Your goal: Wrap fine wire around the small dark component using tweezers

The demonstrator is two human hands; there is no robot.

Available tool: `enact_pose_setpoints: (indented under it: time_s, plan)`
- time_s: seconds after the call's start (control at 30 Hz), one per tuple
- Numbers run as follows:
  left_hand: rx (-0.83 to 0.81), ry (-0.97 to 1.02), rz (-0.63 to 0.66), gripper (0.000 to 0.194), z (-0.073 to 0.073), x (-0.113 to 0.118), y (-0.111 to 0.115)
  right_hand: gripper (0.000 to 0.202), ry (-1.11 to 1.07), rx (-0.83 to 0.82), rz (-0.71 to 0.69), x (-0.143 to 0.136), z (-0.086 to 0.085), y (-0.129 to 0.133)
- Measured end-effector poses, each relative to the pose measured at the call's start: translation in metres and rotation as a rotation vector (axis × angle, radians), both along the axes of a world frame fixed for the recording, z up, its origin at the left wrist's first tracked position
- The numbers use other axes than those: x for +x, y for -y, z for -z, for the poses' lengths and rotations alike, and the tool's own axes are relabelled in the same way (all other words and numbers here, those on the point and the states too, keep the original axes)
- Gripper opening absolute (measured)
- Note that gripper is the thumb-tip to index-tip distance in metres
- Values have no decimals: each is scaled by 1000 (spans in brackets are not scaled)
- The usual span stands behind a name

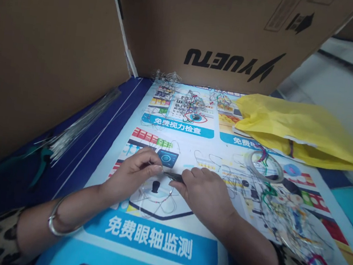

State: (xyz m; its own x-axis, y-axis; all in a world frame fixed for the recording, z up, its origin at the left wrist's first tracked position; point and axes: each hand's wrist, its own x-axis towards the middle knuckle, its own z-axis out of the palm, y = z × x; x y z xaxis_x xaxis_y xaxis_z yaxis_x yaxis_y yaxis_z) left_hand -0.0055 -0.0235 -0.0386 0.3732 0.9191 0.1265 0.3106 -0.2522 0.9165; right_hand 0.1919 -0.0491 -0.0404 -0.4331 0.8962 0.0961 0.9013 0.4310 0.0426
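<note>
My right hand is closed around a dark, slim, narrow-nosed tool, most of which is hidden in the palm. The tool's tip meets the pinched thumb and forefinger of my left hand. Between those left fingers there seems to be thin wire, though the pinch hides most of it. Just below both hands, a loop of fine wire with tiny coloured bits shows over the printed sheet. A silver bangle circles my left wrist.
Cardboard walls stand at the back and left. Cut straight wires and green-handled pliers lie at left. Tangled wire pieces sit at the back, more wires at right. A tape roll lies near a yellow bag.
</note>
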Motion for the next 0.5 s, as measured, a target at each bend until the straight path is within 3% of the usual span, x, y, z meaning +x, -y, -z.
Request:
enact_pose_setpoints:
  time_s: [0.5]
  plan:
    - [1, -64, -7, 18, 0, -2, -1, 43, 60, -62, 55, -1, -8, 0]
